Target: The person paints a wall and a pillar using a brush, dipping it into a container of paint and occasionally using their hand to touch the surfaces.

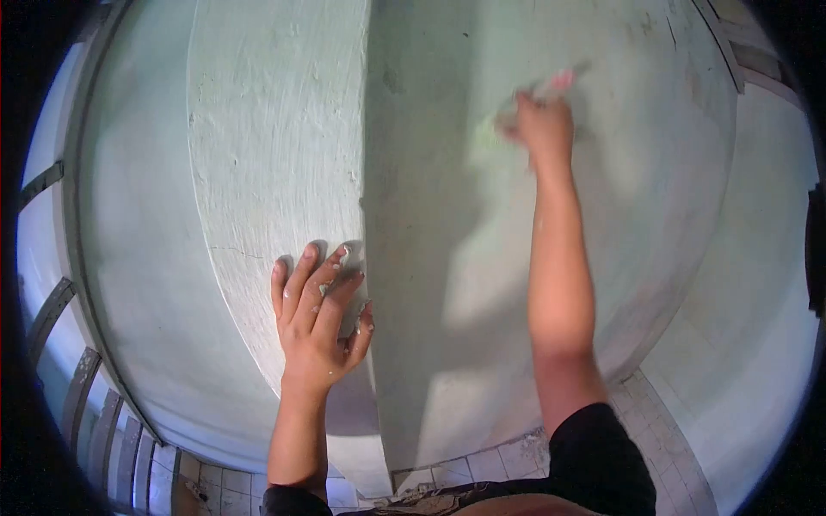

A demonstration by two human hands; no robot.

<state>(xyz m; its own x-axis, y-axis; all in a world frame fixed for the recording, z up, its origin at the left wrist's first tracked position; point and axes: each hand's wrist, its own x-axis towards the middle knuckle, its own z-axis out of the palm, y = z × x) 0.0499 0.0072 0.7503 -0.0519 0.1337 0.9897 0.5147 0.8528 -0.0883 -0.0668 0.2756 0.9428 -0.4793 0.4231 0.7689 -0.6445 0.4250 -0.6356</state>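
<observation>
My left hand lies with spread fingers on the pale green pillar, close to its vertical corner edge. White paste is smeared on several of its fingertips. Higher up and to the right, my right hand is at the flat wall, its fingers bent around a tool blurred by motion. A pink part of that tool shows above the hand. What lies under the fingers is too smeared to make out. My shadow falls on the wall beside the right hand.
Wooden slats run down the far left side. At the bottom is a tiled floor. Another pale wall stands at the right, with a dark object at the edge of view. A thin crack crosses the pillar.
</observation>
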